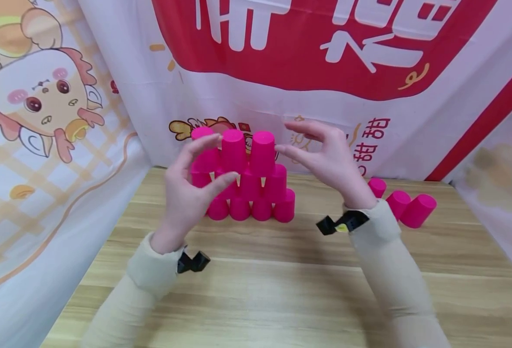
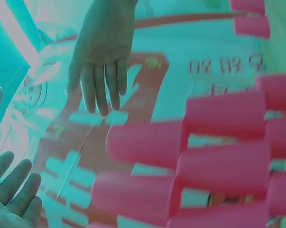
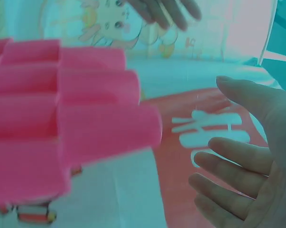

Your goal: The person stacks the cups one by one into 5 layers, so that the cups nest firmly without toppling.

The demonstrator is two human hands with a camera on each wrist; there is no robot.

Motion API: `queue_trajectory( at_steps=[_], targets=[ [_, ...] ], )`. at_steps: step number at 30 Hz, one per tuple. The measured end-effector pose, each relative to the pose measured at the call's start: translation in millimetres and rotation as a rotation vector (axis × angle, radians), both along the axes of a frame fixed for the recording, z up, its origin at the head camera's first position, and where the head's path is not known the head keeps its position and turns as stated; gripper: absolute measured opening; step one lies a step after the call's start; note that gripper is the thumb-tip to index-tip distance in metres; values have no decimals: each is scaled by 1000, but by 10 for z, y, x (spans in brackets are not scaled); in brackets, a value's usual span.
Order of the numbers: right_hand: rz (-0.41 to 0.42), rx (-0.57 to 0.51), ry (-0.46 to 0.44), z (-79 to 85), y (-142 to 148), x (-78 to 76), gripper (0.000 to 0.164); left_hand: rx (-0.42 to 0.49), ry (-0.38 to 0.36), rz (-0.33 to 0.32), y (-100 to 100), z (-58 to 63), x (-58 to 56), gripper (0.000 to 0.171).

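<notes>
Pink cups (image 1: pixel 263 154) stand upside down in a stack of three rows, with three cups in the top row. My left hand (image 1: pixel 184 195) is held up at the stack's left front, partly hiding the cups there; its thumb and fingers are spread apart and hold nothing. To the right of the top row hovers my right hand (image 1: pixel 323 152), fingers extended and thumb pointing toward the rightmost top cup. The right wrist view shows a gap between the right hand (image 3: pixel 256 166) and the cups (image 3: pixel 109 126). In the left wrist view, the left hand (image 2: pixel 12 204) holds no cup.
Three loose pink cups (image 1: pixel 418 211) stand at the right on the wooden table (image 1: pixel 256 290), one partly behind the right wrist. A printed cloth (image 1: pixel 325 82) hangs behind the stack, and another (image 1: pixel 43 121) hangs at the left.
</notes>
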State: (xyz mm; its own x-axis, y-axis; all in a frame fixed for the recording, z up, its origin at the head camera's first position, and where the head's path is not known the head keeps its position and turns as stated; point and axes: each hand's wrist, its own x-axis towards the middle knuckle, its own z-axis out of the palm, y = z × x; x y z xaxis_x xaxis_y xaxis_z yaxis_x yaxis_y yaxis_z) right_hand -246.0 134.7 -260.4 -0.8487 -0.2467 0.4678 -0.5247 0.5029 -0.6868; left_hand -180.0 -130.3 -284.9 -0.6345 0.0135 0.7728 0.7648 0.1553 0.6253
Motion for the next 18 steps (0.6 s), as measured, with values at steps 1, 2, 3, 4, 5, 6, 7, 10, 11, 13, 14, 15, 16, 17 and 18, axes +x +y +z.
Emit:
queue_trajectory(
  at_steps=[1,2,3,4,5,6,7,10,11,13,14,15,16,17,18],
  targets=[
    [-18,-1,-8,-37,66,17,60,-21,-5,-9,22,-47,-2,69],
    [-36,-1,-15,-79,130,32,60,-34,-21,-16,44,-104,-11,67],
    [-51,-5,-28,-124,191,47,60,-44,-36,-30,68,-160,-24,65],
    [-65,-10,-36,-172,250,58,58,-57,-49,-45,96,-218,-38,64],
    [-77,-16,-56,-225,308,72,58,-70,-56,-61,128,-271,-53,63],
    [-89,-20,-78,-278,361,85,58,-81,-62,-82,164,-322,-65,62],
    [-97,-25,-96,-333,415,95,58,-94,-67,-99,204,-367,-72,62],
    [-125,-21,-126,-496,565,122,58,-134,-94,-158,333,-496,-84,63],
    [-141,-10,-138,-549,615,136,59,-145,-104,-178,376,-536,-86,64],
    [-175,19,-148,-654,716,165,61,-153,-143,-218,455,-609,-85,65],
    [-199,45,-145,-706,768,184,62,-151,-163,-235,491,-640,-83,65],
    [-226,75,-140,-757,820,205,63,-147,-182,-251,526,-672,-85,65],
    [-256,105,-141,-806,873,229,64,-143,-203,-267,560,-700,-85,65],
    [-276,126,-143,-852,928,254,65,-137,-230,-285,591,-729,-85,64],
    [-295,144,-138,-900,986,277,66,-129,-262,-304,624,-758,-86,64]
  ],
)
